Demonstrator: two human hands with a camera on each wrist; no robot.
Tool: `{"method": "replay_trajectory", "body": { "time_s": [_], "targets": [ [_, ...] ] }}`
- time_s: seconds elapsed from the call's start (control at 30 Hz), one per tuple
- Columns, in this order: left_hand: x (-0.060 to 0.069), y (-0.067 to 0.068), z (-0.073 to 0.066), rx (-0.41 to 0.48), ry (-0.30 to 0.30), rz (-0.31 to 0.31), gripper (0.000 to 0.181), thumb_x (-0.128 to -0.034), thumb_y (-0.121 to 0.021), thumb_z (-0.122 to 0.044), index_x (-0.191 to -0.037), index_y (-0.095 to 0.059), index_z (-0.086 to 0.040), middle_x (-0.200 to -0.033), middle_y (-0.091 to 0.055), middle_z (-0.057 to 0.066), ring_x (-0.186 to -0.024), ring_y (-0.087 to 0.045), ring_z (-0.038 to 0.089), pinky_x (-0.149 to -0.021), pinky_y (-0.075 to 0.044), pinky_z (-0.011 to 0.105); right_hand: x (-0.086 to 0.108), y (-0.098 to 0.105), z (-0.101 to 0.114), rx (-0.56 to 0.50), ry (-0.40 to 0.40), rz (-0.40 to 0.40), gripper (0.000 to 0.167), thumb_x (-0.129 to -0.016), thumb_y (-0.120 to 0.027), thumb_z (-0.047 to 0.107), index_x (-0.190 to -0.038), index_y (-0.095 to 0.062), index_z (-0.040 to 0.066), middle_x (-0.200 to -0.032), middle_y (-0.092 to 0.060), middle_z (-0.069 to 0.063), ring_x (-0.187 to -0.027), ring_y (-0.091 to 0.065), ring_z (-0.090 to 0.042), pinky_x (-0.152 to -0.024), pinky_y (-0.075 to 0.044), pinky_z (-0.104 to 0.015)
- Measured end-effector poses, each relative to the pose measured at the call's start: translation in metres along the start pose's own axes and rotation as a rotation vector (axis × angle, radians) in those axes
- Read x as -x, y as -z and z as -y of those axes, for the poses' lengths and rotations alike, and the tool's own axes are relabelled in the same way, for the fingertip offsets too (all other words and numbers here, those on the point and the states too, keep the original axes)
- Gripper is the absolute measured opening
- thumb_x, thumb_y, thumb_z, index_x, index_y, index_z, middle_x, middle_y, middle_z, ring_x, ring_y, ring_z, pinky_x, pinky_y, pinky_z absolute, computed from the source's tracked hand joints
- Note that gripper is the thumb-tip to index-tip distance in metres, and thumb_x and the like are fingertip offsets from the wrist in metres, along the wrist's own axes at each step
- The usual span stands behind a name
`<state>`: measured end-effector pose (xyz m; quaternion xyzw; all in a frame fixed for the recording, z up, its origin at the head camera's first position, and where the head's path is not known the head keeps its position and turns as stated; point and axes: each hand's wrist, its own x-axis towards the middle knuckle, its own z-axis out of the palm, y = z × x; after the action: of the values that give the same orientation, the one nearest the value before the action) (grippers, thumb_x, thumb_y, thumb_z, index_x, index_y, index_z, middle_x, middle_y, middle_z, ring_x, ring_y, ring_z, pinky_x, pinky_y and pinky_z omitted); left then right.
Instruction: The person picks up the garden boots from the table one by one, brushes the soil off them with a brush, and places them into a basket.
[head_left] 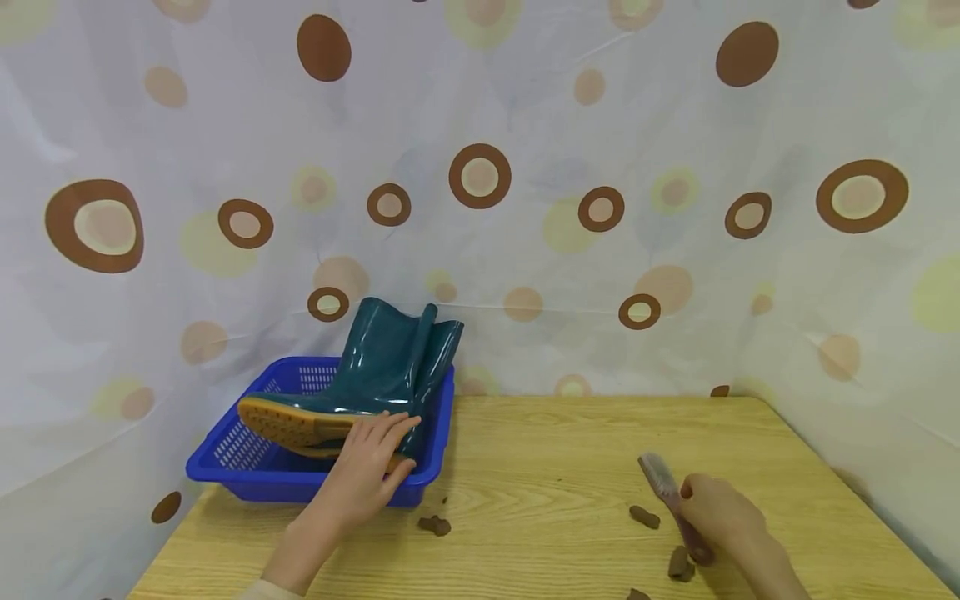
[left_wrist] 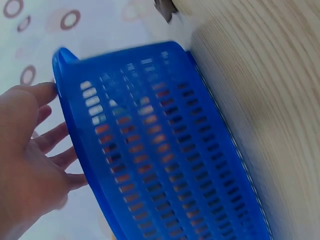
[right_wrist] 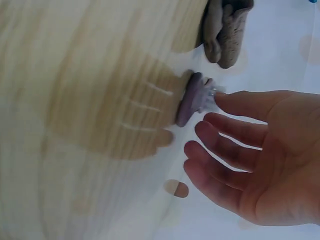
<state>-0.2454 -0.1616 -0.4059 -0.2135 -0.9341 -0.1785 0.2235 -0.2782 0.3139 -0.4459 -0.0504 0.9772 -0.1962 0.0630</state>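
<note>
In the head view, a pair of dark green rubber boots [head_left: 378, 354] with tan soles lies on its side in a blue plastic basket [head_left: 251, 487]. My left hand [head_left: 360, 467] is over the basket's near rim, fingers extended toward the upper boot's sole; firm contact cannot be made out. In the left wrist view, the fingers of that left hand [left_wrist: 35, 150] appear at the basket rim. A brush [head_left: 662, 479] lies on the table, bristles up. Beside it is my right hand [head_left: 723, 512]. In the right wrist view, its fingers are loosely bent and apart, one tip at the brush's bristles [right_wrist: 206, 100].
Several brown lumps lie on the wooden table [head_left: 540, 467]: one lump [head_left: 435, 525] near the basket, another [head_left: 645, 517] left of the brush, a third [head_left: 680, 565] by the brush's handle end. A spotted curtain [head_left: 540, 250] hangs around the back and sides.
</note>
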Motion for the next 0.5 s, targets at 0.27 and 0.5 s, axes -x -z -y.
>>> {"method": "replay_trajectory", "body": {
  "time_s": [0.27,0.5],
  "targets": [
    [-0.013,-0.019,-0.028,-0.039,0.006,0.1,0.056,-0.0974,-0.061,-0.038,-0.146,-0.047,-0.014,-0.151,-0.047,0.012,-0.142,-0.037,0.042,-0.117,-0.02,0.067,-0.005,0.001,0.02,0.026,0.228,-0.245,0.036,-0.098,-0.061,0.031,-0.116,-0.067,0.0,-0.104,-0.066,-0.013,-0.088,-0.065,-0.029,-0.071,-0.057,-0.045],
    [-0.025,-0.042,-0.052,-0.122,-0.04,0.093,0.061,-0.0968,-0.059,-0.045,-0.147,-0.044,-0.014,-0.152,-0.044,0.013,-0.144,-0.033,0.042,-0.118,-0.02,0.066,-0.005,-0.002,0.049,0.021,0.351,-0.389,0.051,-0.094,-0.066,0.043,-0.128,-0.063,0.004,-0.124,-0.062,-0.019,-0.112,-0.06,-0.042,-0.09,-0.05,-0.06]
  ]
}}
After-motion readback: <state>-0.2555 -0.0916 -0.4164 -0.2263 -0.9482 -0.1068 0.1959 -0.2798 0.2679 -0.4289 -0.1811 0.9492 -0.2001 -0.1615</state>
